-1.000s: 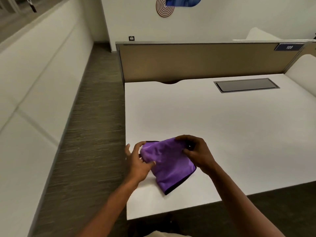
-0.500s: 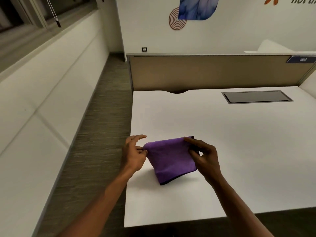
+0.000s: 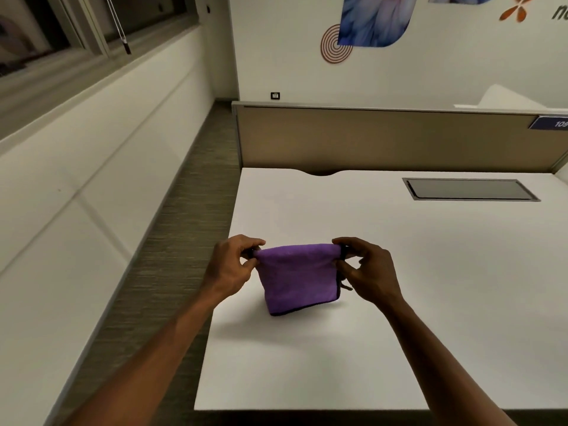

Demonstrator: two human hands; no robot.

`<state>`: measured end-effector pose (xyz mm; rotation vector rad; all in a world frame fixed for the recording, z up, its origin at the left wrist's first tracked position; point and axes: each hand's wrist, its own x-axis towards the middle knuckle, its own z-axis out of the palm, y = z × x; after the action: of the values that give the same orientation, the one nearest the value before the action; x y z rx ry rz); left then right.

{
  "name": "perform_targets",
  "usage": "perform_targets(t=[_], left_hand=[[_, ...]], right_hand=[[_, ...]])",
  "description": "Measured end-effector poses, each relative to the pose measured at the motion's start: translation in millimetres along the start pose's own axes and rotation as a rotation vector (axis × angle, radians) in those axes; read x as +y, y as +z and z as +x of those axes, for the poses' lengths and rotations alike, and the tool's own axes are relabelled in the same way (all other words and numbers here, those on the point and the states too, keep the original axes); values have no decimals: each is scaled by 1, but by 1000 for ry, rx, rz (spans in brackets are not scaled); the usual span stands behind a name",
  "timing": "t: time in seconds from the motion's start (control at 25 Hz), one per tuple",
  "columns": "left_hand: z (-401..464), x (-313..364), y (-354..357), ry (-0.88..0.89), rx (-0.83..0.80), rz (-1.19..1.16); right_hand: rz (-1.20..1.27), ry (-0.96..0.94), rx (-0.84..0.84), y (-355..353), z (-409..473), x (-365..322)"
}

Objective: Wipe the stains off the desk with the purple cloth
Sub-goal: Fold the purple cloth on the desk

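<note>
A folded purple cloth (image 3: 298, 278) with a dark hem hangs above the near left part of the white desk (image 3: 430, 272). My left hand (image 3: 232, 267) pinches its top left corner between thumb and fingers. My right hand (image 3: 367, 270) pinches the top right corner the same way. The cloth is stretched flat between both hands, its lower edge just over the desk surface. No stains show on the desk from here.
A beige partition panel (image 3: 384, 139) closes off the far side of the desk. A grey cable hatch (image 3: 467, 189) is set into the desktop at the back right. Carpeted floor (image 3: 172, 256) runs along the desk's left edge, beside a white wall ledge.
Both hands lifted the cloth and moved to its top corners, pulling it taut and level. The view tilted up, showing more of the wall.
</note>
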<state>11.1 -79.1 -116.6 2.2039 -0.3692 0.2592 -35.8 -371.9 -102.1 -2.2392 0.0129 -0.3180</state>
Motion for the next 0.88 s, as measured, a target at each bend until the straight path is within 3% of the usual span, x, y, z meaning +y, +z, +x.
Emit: perform_targets(t=[0.24,0.4,0.52,0.68,0.88], left_hand=[[2,-3,-3,269,132,274],[13,-15,-9,253,166,395],[34,-28,-18,75,102,245],[69,-42,-30,-106,-176,-218],[108,-49,-16,-300,-54,-569]], right_hand=[[-88,-41,-43,2,32,-7],[-119,-62,-48,17,52,-12],[-86,-72,-36,23,70,-9],[191,-134,-197,32,94,-12],[345,-17,119,78,128,-12]])
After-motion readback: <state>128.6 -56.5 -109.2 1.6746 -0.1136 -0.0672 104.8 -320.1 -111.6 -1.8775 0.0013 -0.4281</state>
